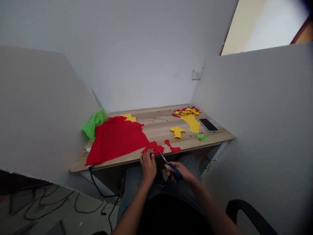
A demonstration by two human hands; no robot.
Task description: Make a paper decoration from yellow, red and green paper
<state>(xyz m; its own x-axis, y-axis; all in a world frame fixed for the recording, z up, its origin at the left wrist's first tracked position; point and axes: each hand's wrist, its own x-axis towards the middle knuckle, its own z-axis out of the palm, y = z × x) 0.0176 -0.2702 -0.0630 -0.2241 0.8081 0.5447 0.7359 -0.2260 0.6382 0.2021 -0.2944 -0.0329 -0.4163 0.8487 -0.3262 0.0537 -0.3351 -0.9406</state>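
Observation:
My left hand (148,164) pinches the ragged corner of a large red paper sheet (114,138) at the desk's front edge. My right hand (182,172) is closed round the blue handles of a pair of scissors (168,164), whose blades point up-left into the red paper beside my left fingers. Small red offcuts (173,147) lie just right of the blades. A yellow cut-out shape (177,131) rests further back on the wooden desk (156,125).
A pile of yellow and red scraps (187,111) and a yellow strip sit at the back right beside a black phone (208,124). Green scraps (201,136) lie near the front right. Green crumpled paper (95,122) is at the left. White partitions flank the desk; cables trail below.

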